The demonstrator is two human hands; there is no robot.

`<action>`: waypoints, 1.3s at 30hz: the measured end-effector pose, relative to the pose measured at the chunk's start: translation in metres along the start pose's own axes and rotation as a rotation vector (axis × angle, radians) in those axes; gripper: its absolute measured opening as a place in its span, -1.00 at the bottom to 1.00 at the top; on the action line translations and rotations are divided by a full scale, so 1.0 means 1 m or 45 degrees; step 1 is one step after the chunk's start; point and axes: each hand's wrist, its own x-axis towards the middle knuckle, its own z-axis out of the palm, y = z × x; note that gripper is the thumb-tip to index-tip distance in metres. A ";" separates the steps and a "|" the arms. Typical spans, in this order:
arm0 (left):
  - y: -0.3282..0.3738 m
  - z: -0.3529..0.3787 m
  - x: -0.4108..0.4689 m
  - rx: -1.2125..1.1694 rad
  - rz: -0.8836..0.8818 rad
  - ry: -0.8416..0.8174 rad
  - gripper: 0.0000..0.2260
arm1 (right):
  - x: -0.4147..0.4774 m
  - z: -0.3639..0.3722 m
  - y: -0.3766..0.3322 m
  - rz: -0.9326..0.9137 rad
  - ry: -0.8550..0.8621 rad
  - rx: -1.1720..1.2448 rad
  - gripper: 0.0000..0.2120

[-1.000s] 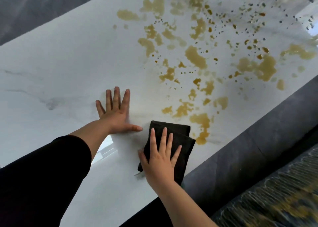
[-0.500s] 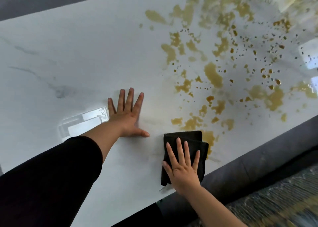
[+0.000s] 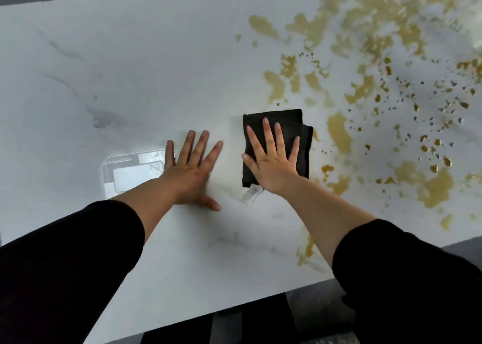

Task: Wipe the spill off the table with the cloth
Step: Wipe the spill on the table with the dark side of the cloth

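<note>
Judging from how things are lying, the job is looking barely begun. The yellow-brown spill (image 3: 339,135) is covering most of the right half of the white marbled surface (image 3: 130,70). It is spreading in broad puddles and a scatter of small drops towards the far right, with one streak sitting near the front edge beside the right forearm. The left half is showing no liquid, only grey veining and a bright reflection (image 3: 133,173).

The dark folded cloth (image 3: 305,145) is lying flat on the surface just left of the nearest puddle. A white label (image 3: 251,193) is poking out from its near edge.

The right hand (image 3: 271,166) is pressing down on top of the cloth with its grip wide apart. Its fingers (image 3: 266,132) are lying straight and spread, with none curling round the fabric. The left hand (image 3: 190,171) is resting flat on the bare surface just beside the cloth, its grip equally apart. It is holding nothing and is probably bracing. Nearly all the wiping is waiting to be done, and the cloth is likely needing to travel rightwards into the puddles.
</note>
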 end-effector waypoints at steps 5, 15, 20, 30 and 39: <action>0.002 0.000 0.001 0.007 -0.041 -0.005 0.32 | -0.048 0.025 0.012 -0.110 0.002 -0.098 -0.44; -0.001 0.004 -0.004 0.024 0.011 0.115 0.29 | -0.102 0.058 0.017 -0.235 -0.059 -0.197 -0.45; 0.000 0.021 -0.017 0.009 -0.067 0.322 0.29 | -0.020 0.025 -0.020 -0.221 -0.002 -0.169 -0.47; 0.010 0.060 -0.061 -0.375 -0.193 0.063 0.33 | -0.155 0.082 0.011 -0.331 0.041 -0.262 -0.39; 0.010 0.060 -0.056 -0.354 -0.224 0.045 0.38 | -0.048 0.044 -0.049 -0.283 0.057 -0.243 -0.45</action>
